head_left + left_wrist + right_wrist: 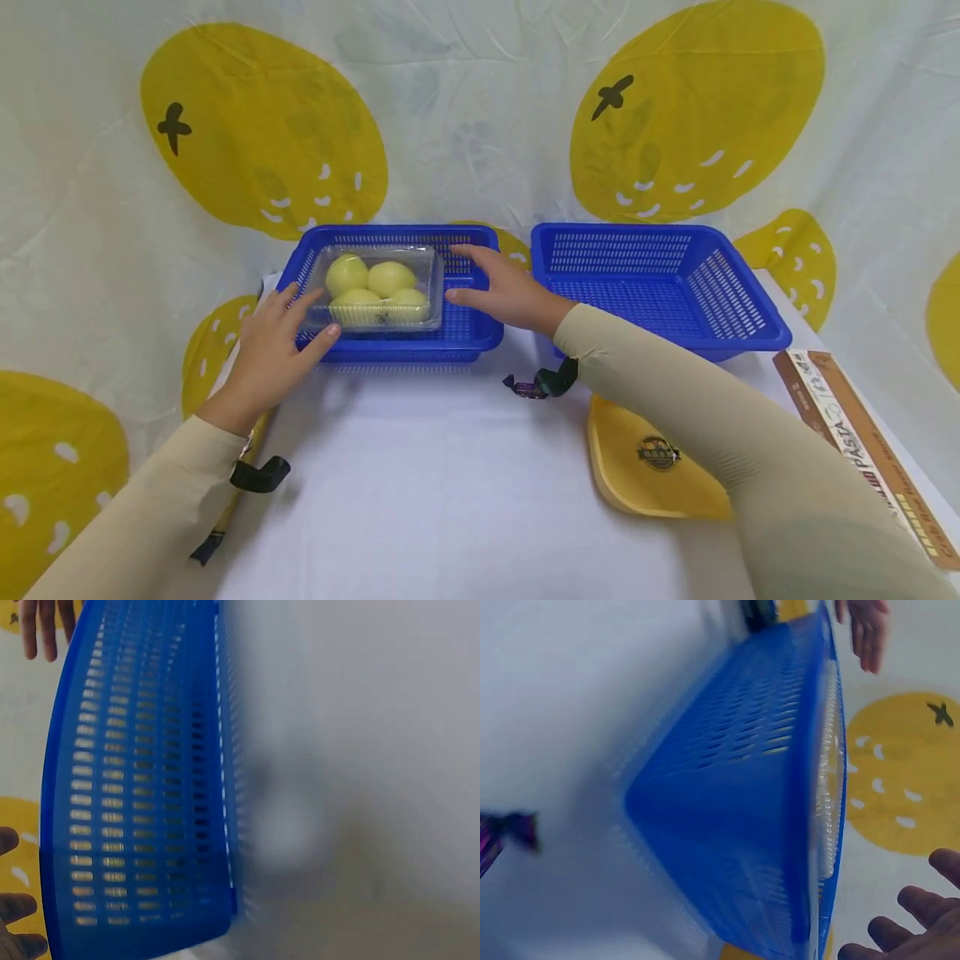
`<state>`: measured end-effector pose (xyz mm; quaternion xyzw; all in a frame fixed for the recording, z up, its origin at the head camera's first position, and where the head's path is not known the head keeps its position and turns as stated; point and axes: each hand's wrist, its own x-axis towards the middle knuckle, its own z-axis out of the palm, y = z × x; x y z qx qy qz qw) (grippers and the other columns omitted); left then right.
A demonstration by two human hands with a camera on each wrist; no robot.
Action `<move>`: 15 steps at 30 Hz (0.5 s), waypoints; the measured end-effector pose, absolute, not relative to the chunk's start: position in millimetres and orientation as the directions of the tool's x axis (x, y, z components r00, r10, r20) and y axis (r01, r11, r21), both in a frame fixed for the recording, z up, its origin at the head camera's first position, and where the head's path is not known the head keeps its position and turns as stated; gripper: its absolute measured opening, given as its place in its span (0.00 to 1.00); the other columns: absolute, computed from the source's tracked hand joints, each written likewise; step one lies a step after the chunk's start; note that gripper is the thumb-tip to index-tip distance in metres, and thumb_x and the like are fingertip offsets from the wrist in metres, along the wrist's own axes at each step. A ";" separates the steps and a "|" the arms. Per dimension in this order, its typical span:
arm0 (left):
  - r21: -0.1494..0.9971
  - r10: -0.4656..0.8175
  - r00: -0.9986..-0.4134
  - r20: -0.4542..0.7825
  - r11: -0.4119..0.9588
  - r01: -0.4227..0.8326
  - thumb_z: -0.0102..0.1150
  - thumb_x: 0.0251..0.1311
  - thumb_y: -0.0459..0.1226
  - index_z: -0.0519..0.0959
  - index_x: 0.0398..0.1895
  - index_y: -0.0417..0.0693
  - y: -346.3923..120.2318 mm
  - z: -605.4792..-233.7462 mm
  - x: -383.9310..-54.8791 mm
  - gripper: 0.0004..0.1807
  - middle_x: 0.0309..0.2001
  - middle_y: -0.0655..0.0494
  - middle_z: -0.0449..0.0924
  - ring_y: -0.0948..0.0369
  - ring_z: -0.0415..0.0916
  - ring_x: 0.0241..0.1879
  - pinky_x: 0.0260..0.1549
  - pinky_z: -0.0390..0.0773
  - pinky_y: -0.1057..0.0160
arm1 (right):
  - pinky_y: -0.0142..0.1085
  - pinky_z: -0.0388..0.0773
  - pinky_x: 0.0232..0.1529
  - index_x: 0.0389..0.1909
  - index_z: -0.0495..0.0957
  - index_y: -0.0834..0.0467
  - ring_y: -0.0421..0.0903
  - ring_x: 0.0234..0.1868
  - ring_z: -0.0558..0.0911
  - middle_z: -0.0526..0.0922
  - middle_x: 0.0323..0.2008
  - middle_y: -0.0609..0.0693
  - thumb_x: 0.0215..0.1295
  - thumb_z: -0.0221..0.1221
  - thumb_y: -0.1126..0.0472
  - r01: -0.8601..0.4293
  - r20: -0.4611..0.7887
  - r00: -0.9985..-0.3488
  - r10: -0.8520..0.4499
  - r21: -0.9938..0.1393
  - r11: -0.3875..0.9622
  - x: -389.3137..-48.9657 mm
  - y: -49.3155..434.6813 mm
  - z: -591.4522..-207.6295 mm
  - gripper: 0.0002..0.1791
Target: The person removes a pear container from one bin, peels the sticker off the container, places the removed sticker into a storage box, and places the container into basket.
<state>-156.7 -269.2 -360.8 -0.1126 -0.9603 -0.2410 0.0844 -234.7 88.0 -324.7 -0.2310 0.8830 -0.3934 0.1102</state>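
Observation:
A clear plastic box (437, 292) with several pale yellow-green round fruits (392, 278) lies in the left blue basket (405, 343). My left hand (273, 354) is spread at the box's left side, its fingertips overlapping the box's edge and the basket's left rim in the head view. To the box's right, my right hand (506, 287) hovers over the same basket, thumb and fingers extended and apart from the box. Neither hand grips anything. In both wrist views the slotted basket wall (142, 787) fills much of the picture, with fingertips (922, 904) showing beside its rim.
A second blue basket (660, 292) stands at the right. In front of it lie a purple-wrapped piece (528, 389) and a yellow tray (630, 475), partly behind my right sleeve. A long pasta box (862, 450) lies along the right edge. A fruit-print cloth (480, 125) hangs behind.

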 end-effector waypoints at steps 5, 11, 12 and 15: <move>0.404 0.219 -0.951 0.220 0.866 0.293 0.54 0.75 0.62 0.65 0.82 0.44 -257.3 -361.1 -155.1 0.43 0.81 0.28 0.53 0.25 0.43 0.80 0.67 0.36 0.13 | 0.59 0.50 0.82 0.86 0.54 0.49 0.53 0.86 0.49 0.49 0.87 0.50 0.76 0.60 0.37 -0.469 0.058 -0.825 -0.562 -0.626 0.623 -216.0 104.4 -325.7 0.46; 0.392 0.252 -0.945 0.208 0.864 0.317 0.55 0.74 0.64 0.63 0.83 0.49 -246.0 -362.2 -150.6 0.44 0.82 0.30 0.51 0.26 0.42 0.80 0.67 0.35 0.14 | 0.66 0.47 0.80 0.87 0.53 0.50 0.57 0.86 0.44 0.44 0.87 0.51 0.74 0.60 0.35 -0.525 0.075 -0.800 -0.596 -0.568 0.633 -196.3 123.6 -333.6 0.49; 0.385 0.258 -0.943 0.209 0.865 0.322 0.55 0.74 0.64 0.63 0.84 0.50 -244.2 -362.4 -150.1 0.45 0.83 0.30 0.51 0.26 0.42 0.80 0.67 0.34 0.14 | 0.67 0.47 0.80 0.87 0.52 0.50 0.58 0.86 0.43 0.44 0.87 0.51 0.74 0.61 0.35 -0.533 0.074 -0.795 -0.603 -0.560 0.634 -193.0 126.6 -334.4 0.50; 0.360 0.272 -0.940 0.208 0.872 0.332 0.55 0.73 0.65 0.62 0.85 0.52 -238.9 -361.2 -148.5 0.45 0.83 0.31 0.49 0.27 0.41 0.81 0.68 0.34 0.14 | 0.66 0.45 0.80 0.88 0.51 0.50 0.59 0.86 0.41 0.42 0.87 0.52 0.72 0.62 0.34 -0.567 0.085 -0.782 -0.617 -0.509 0.648 -184.2 135.8 -335.3 0.51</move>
